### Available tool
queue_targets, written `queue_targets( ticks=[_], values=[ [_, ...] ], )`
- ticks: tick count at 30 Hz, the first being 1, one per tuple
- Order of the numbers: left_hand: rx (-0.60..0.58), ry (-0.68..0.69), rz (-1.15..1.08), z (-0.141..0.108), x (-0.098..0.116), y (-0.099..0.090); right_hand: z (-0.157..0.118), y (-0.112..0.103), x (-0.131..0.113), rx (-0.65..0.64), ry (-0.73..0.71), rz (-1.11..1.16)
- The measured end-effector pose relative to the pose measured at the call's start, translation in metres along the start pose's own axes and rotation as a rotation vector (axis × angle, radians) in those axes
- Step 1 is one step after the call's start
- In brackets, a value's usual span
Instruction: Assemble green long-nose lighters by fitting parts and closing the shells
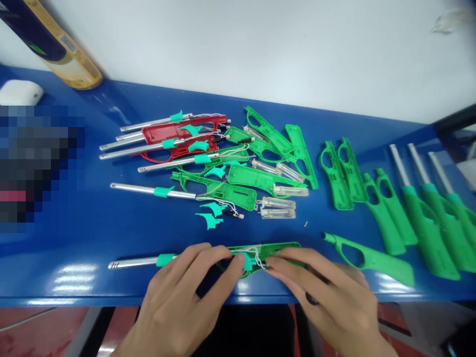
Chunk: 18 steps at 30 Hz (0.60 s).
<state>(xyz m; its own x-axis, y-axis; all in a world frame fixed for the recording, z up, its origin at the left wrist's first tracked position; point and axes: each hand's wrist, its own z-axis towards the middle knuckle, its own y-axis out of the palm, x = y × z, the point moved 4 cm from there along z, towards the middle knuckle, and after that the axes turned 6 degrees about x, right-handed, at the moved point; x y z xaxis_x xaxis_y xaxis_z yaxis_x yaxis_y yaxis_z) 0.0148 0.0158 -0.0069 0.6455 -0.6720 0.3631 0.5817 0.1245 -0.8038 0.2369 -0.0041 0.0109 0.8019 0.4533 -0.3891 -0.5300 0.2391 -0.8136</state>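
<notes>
A green lighter shell half (281, 246) lies open near the table's front edge, under both hands. A silver lighter tube (136, 262) with a turquoise collar (165, 259) runs out to the left. My left hand (189, 282) is closed around the shell, its thumb against a turquoise trigger (247, 263). White wires (257, 254) loop out of the shell. Where they end, my right hand (327, 285) pinches a small black igniter (265, 265), mostly covered by the fingertips. An empty green shell half (383, 263) lies right of that hand.
Behind are silver tubes (152, 191), red shell halves (165, 133), green halves (241, 196), loose triggers (211, 219) and clear fuel tanks (278, 213). At right lie several assembled lighters (431, 233). A yellow-blue canister (70, 59) and white case (20, 92) stand back left.
</notes>
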Motion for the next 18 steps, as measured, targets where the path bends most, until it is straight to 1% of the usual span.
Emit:
queue_targets(
  ticks=[6,18],
  values=[
    [0.055,0.028,0.029,0.0056,0.0035,-0.001,0.0041,0.0018,-0.0032,0.038,-0.005,0.037],
    [0.087,0.044,0.004,0.01,0.0049,-0.0019,-0.0019,0.0081,-0.0095,0.159,0.062,0.073]
  ],
)
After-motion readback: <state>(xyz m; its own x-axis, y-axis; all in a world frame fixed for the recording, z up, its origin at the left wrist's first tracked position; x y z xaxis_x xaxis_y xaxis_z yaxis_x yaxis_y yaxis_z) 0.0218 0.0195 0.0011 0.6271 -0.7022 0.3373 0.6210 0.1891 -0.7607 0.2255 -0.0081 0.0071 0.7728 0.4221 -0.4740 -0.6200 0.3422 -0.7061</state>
